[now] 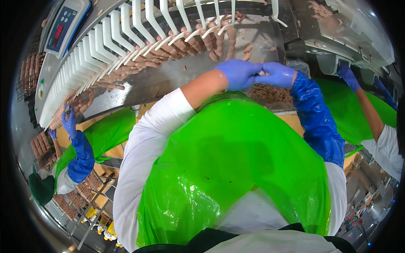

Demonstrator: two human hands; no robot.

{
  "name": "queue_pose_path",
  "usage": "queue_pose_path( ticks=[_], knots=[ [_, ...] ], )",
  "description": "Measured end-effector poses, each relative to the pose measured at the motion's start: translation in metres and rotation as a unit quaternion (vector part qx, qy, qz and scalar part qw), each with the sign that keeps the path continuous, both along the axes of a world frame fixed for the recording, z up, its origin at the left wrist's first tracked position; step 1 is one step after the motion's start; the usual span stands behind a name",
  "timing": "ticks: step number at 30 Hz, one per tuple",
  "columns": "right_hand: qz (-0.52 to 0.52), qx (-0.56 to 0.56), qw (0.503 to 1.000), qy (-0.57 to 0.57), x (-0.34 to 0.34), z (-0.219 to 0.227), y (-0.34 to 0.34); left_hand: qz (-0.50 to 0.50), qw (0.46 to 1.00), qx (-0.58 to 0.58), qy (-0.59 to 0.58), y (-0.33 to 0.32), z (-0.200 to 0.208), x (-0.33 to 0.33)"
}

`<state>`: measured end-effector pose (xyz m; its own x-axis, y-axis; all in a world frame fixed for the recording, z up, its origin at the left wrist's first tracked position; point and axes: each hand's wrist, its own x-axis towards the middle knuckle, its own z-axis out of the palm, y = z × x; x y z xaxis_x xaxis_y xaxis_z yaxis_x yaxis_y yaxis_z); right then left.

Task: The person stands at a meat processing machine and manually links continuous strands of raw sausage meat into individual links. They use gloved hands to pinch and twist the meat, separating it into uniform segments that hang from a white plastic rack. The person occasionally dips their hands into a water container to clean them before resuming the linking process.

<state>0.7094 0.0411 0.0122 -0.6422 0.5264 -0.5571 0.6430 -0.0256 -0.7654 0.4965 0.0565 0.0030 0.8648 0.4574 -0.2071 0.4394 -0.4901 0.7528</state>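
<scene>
My left hand [239, 74] and my right hand [277, 75], both in blue-violet gloves, meet in front of my green apron. Their fingertips almost touch. A small pinkish piece [262, 73], perhaps sausage, shows at the right hand's fingers, which are pinched together. The left fingers are closed too, around something dark that is mostly hidden. Just under the hands lies a container of brownish-pink meat scraps [272, 95]. Beyond them, linked sausages [217, 42] hang in loops from a row of white hooks [154, 21] over a metal tray [168, 76].
Loose sausage pieces [248, 48] lie on the tray. A control panel [62, 29] stands at the far left. One co-worker's gloved hand [69, 122] is at the hooks' left end; another's gloved hand [348, 76] is by a grey bin [329, 64] at right.
</scene>
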Motion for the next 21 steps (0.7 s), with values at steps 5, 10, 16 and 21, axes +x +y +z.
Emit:
queue_pose_path(
  ticks=[5, 10, 16, 21],
  knots=[
    [-0.191, -0.026, 0.972, 0.133, 0.03, -0.048, -0.039, -0.032, 0.996, -0.008, 0.079, 0.0, -0.008, 0.03],
    [-0.339, -0.116, 0.918, 0.171, 0.101, -0.025, -0.079, 0.015, 0.999, -0.024, -0.035, 0.015, -0.062, 0.023],
    [-0.533, -0.067, 0.843, 0.038, 0.235, -0.055, -0.155, 0.009, 0.986, 0.127, 0.111, 0.017, -0.101, 0.002],
    [-0.616, -0.054, 0.782, -0.081, 0.289, -0.071, -0.19, 0.131, 0.953, 0.25, 0.113, 0.04, -0.097, -0.019]
  ],
)
